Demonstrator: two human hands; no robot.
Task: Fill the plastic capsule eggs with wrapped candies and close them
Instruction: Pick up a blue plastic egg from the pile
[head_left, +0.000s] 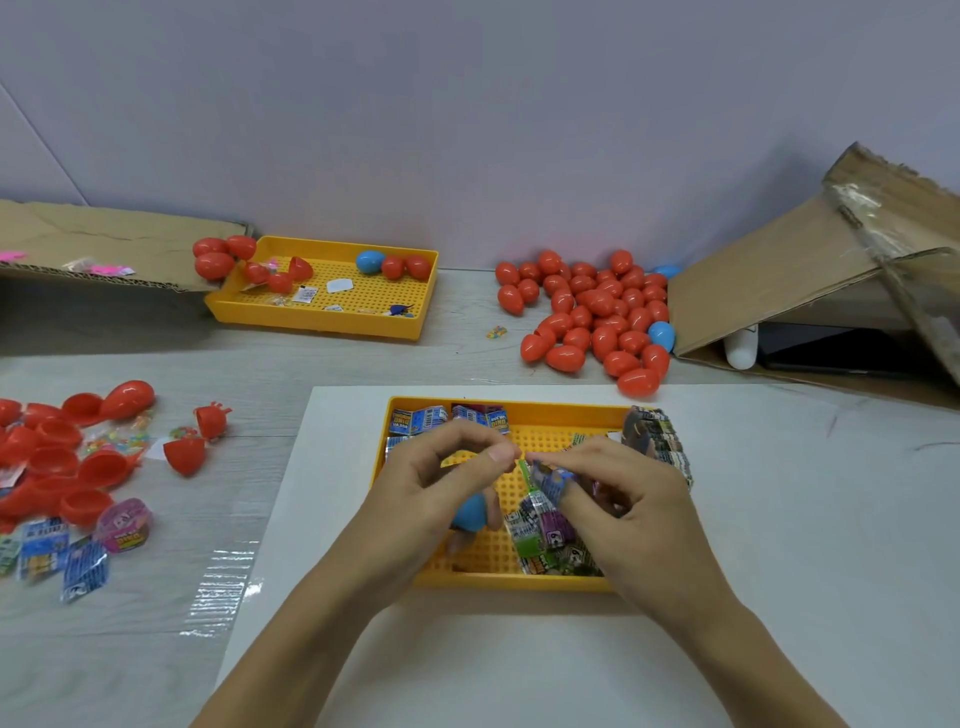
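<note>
Small packing workstation, looks like hand-assembly or a workshop: plain wall, grey surface (363, 364) with yellow trays (322, 325), heap of red eggs (597, 312), loose candy packets (62, 561), torn cardboard boxes (779, 270).

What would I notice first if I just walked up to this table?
Probably the big pile of red eggs at the back right. Then the two hands over the near yellow tray: the left hand holds a blue egg, and the right hand pinches a strip of wrapped candies.
</note>
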